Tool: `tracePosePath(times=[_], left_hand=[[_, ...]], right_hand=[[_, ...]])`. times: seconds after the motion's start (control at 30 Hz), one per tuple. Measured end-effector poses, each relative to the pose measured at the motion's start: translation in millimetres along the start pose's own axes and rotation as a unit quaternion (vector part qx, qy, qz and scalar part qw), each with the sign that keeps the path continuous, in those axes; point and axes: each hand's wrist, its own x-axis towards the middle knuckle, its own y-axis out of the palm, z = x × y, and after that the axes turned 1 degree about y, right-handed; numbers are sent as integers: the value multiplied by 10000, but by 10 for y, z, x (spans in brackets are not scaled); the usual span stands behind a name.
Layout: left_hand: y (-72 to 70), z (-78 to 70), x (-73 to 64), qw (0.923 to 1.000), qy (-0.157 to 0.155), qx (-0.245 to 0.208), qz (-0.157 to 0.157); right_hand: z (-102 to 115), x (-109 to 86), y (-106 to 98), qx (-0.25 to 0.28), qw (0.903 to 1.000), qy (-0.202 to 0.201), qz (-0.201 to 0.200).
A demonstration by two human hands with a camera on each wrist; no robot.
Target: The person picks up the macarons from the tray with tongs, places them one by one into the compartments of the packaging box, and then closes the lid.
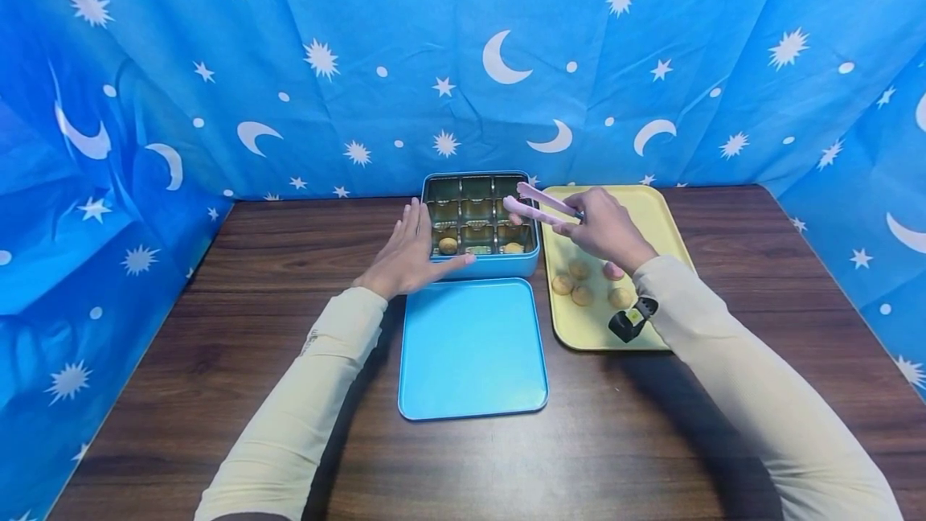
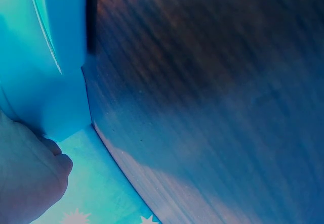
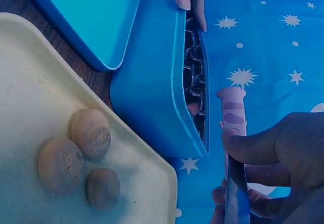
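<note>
My right hand (image 1: 608, 223) grips pink tongs (image 1: 538, 210); their two tips stand apart over the right side of a blue tin box (image 1: 477, 266). A pinkish cookie (image 1: 515, 218) shows just below the tips, in a right-hand compartment. Two tan cookies, one left (image 1: 448, 246) and one right (image 1: 514, 248), sit in the front row of the gold divided insert. My left hand (image 1: 405, 252) rests at the box's front left corner, its fingers straight along the left side and thumb along the front edge. In the right wrist view the tongs (image 3: 234, 113) appear edge-on beside the box.
Right of the box, a yellow tray (image 1: 651, 211) holds several tan cookies (image 1: 582, 295) and a pink one (image 1: 613, 270). A light blue lid (image 1: 473, 348) lies in front of the box on the wooden table (image 1: 275, 288). Behind hangs a blue star-patterned cloth (image 1: 419, 30).
</note>
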Motion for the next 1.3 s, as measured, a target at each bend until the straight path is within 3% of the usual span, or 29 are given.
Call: tracePosePath(times=[0.37,0.83,1.3], left_hand=[[7,-4,-5,10000,15,-44,-12],[18,18,14,10000,4,-43,10],[7,5,7,10000,33,12,13]], right_hand=[[-80,-108,-113,78,9999,63,31],[-367,-422,-269,-122,9999,-69,78],[-665,-697,-210,-129,9994,110,294]])
